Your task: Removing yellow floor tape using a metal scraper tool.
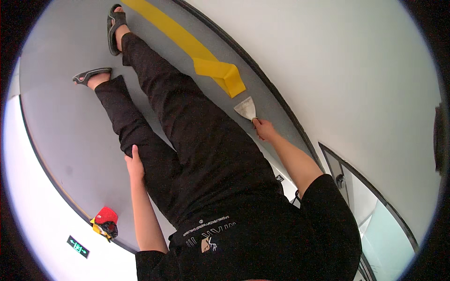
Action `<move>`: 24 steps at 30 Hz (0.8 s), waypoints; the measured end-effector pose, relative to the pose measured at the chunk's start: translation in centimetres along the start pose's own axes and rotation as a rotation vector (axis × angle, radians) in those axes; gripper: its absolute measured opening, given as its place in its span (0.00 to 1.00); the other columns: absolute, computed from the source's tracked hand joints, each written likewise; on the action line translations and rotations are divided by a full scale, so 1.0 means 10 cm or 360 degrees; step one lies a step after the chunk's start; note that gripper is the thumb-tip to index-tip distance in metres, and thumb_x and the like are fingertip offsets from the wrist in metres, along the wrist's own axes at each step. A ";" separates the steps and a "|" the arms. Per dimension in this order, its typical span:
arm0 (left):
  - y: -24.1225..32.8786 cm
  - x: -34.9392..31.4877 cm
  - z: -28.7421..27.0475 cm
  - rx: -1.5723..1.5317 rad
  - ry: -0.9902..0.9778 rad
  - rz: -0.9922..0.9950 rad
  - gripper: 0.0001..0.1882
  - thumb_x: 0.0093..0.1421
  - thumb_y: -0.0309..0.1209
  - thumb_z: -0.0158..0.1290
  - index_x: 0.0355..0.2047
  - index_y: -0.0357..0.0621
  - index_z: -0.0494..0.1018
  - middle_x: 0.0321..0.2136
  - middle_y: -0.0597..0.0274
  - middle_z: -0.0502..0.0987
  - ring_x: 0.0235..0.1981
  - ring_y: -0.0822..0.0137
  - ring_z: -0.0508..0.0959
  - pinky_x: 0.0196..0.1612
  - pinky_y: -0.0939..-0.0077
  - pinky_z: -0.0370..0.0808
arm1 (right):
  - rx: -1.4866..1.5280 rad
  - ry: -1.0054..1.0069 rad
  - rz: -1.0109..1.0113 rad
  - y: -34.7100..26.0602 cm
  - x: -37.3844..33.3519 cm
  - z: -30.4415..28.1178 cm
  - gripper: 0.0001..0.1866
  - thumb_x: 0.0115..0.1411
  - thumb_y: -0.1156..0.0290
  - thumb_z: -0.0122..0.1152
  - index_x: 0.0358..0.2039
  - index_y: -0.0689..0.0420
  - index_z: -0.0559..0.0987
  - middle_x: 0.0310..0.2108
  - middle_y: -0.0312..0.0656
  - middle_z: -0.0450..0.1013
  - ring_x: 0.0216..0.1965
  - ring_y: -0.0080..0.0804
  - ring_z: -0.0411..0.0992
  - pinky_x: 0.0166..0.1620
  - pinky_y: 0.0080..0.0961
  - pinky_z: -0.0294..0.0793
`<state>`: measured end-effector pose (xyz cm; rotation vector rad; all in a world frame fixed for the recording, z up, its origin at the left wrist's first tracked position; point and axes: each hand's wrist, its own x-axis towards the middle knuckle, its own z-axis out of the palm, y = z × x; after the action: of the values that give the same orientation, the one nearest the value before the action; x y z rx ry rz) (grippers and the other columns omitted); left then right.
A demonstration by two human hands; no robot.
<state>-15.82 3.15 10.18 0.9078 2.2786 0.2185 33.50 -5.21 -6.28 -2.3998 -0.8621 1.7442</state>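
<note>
My right hand point(264, 129) is closed round the handle of a putty knife point(246, 108) with a wide, pale metal blade. The blade points toward the loose end of a yellow floor tape point(180, 41), with a small gap between them. That end has lifted off the grey floor and is folded over point(229, 79). Against my black trouser leg point(154, 152), near the knee, rests my left hand point(134, 165). Its thumb is stretched out and it holds nothing; the other fingers are partly hidden by the leg.
The grey floor point(70, 122) meets a white wall point(328, 70) along a dark skirting strip on the right. My feet, in dark sandals point(112, 30), stand beside the tape. A red and yellow bundle point(106, 220) lies by the left wall, near a green-lit sign point(78, 247).
</note>
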 end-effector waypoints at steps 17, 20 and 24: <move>-0.11 0.00 -0.02 0.0025 -0.0085 0.0050 0.51 0.59 0.63 0.44 0.59 0.20 0.53 0.58 0.30 0.61 0.61 0.42 0.61 0.63 0.62 0.57 | 0.0005 0.0024 0.0015 -0.60 0.01 -0.06 0.27 0.65 0.49 0.48 0.26 0.63 0.76 0.15 0.42 0.68 0.12 0.35 0.67 0.19 0.34 0.68; -0.20 -0.03 -0.07 0.0049 -0.0033 0.0083 0.51 0.59 0.63 0.44 0.59 0.21 0.53 0.57 0.29 0.61 0.61 0.42 0.61 0.62 0.61 0.58 | -0.0103 -0.0013 0.0018 -0.50 -0.10 0.06 0.28 0.65 0.49 0.46 0.25 0.63 0.75 0.15 0.44 0.69 0.13 0.37 0.68 0.20 0.35 0.69; 0.08 -0.09 0.10 0.0161 -0.0067 0.0045 0.50 0.59 0.63 0.45 0.61 0.23 0.52 0.59 0.32 0.60 0.62 0.42 0.60 0.63 0.61 0.57 | -0.0257 0.0240 -0.0057 0.16 0.11 0.11 0.30 0.66 0.48 0.43 0.24 0.64 0.74 0.14 0.47 0.69 0.13 0.39 0.69 0.20 0.37 0.71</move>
<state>-14.26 3.05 10.18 0.9872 2.2559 0.0959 33.40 -6.35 -8.22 -2.5578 -1.0552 1.5114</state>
